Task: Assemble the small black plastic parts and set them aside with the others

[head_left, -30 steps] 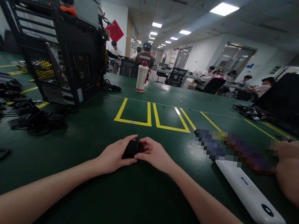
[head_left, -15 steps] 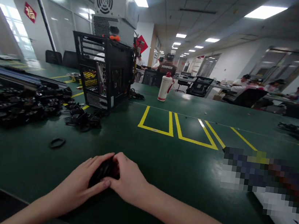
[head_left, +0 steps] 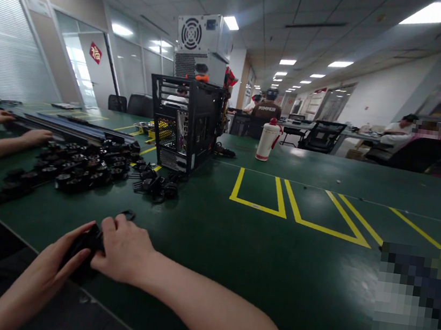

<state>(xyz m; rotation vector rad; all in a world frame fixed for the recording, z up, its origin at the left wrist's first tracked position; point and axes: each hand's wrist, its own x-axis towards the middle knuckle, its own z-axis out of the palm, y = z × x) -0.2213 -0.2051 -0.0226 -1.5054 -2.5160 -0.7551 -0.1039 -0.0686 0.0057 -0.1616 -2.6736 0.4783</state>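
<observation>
Close to the table's near edge, my left hand (head_left: 58, 254) is wrapped round a small black part (head_left: 86, 239), with the thumb on the near side. My right hand (head_left: 128, 250) grips the same part from the right, its fingers bent over the top. Much of the part is covered by the fingers, so its exact kind cannot be told. Just beyond my right knuckles lies a thin black ring (head_left: 129, 215), partly hidden by the hand.
Black round parts (head_left: 90, 164) are heaped on the green table (head_left: 210, 239). A co-worker's hands (head_left: 37, 136) are beside them. Behind stand an open computer case (head_left: 204, 130) topped with power supplies (head_left: 199, 35), and a white bottle (head_left: 265, 141). Yellow tape (head_left: 257, 208) marks the tabletop.
The view has turned left, bringing the co-worker's hands and more of the heap into sight. Both my hands still hold the black part, now lower left in the picture and nearer the table edge.
</observation>
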